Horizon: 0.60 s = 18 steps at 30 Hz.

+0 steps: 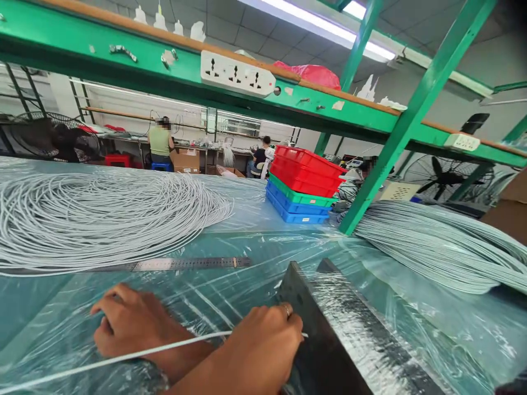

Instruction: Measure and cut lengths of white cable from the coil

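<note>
My forearms cross, the left lying over the right. My left hand (267, 340), with a ring on one finger, is closed around a thin white cable (164, 349). The cable's short end pokes out past the fingers beside the dark side wall of a metal channel (317, 334). From that hand the cable runs down to the lower left, passing over my right forearm. My right hand (129, 318) is at the left above the plastic-covered table, palm down. Its fingers are loosely bent, with a gap between thumb and forefinger, and nothing shows in it.
A big loose coil of white cable (111, 219) lies at left, partly over a steel ruler (193, 263). Stacked red, green and blue trays (304, 175) stand behind. Right of a green post (382, 153) lies another cable bundle (436, 247). Several people sit farther back.
</note>
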Motion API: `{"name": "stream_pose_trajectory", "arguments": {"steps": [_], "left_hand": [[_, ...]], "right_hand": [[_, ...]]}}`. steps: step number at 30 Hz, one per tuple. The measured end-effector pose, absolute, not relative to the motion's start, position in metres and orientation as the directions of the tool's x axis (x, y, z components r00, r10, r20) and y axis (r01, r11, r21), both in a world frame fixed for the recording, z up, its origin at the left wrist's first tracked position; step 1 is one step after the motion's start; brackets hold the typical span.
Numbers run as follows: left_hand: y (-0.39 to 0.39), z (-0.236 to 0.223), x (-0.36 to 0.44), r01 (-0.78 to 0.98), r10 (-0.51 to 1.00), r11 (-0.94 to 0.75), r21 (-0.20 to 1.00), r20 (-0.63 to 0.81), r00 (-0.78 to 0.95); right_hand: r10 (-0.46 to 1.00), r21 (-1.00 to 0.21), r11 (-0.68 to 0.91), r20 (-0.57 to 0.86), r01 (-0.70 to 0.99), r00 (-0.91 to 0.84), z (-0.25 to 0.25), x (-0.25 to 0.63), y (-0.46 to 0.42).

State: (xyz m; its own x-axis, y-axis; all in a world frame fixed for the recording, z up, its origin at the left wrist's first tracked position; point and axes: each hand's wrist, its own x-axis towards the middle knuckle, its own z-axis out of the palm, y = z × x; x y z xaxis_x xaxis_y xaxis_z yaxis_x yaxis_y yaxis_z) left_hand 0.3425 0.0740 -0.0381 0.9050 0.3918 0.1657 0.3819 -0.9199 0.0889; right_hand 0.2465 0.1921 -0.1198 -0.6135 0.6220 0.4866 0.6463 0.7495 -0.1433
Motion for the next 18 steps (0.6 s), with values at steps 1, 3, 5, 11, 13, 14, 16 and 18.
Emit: {"name": "stream_pose_trajectory", "arguments": {"steps": [1, 3, 5, 11, 13, 14, 16, 18], "left_hand": [[0.074, -0.041, 0.344, 0.379, 0.394, -0.918, 0.118, 0.164, 0.904], [0.073, -0.042, 0.345, 0.369, 0.393, -0.916, 0.159, 0.159, 0.906], [0.070, -0.040, 0.344, 0.365, 0.401, -0.905, 0.218, 0.158, 0.902], [0.065, -0.040, 0.344, 0.385, 0.415, -0.893, 0.233, 0.100, 0.904], [0.065, -0.044, 0.346, 0.389, 0.413, -0.899, 0.200, 0.096, 0.905], [0.065, -0.046, 0.347, 0.387, 0.409, -0.903, 0.187, 0.099, 0.907], [0.066, -0.051, 0.348, 0.384, 0.406, -0.906, 0.178, 0.112, 0.907], [0.067, -0.055, 0.350, 0.384, 0.406, -0.906, 0.177, 0.109, 0.908]], "right_hand": [[0.632, -0.163, 0.744, 0.483, 0.648, -0.605, -0.120, 0.247, 0.192], [0.651, -0.191, 0.735, 0.467, 0.651, -0.598, -0.121, 0.246, 0.193], [0.660, -0.200, 0.732, 0.446, 0.652, -0.604, -0.121, 0.246, 0.192], [0.662, -0.212, 0.732, 0.441, 0.647, -0.605, -0.115, 0.247, 0.186], [0.662, -0.225, 0.735, 0.440, 0.639, -0.607, -0.115, 0.247, 0.186], [0.660, -0.225, 0.738, 0.439, 0.636, -0.610, -0.115, 0.247, 0.186], [0.657, -0.212, 0.738, 0.444, 0.641, -0.610, -0.116, 0.248, 0.188], [0.643, -0.193, 0.749, 0.441, 0.634, -0.626, -0.117, 0.249, 0.190]]}}
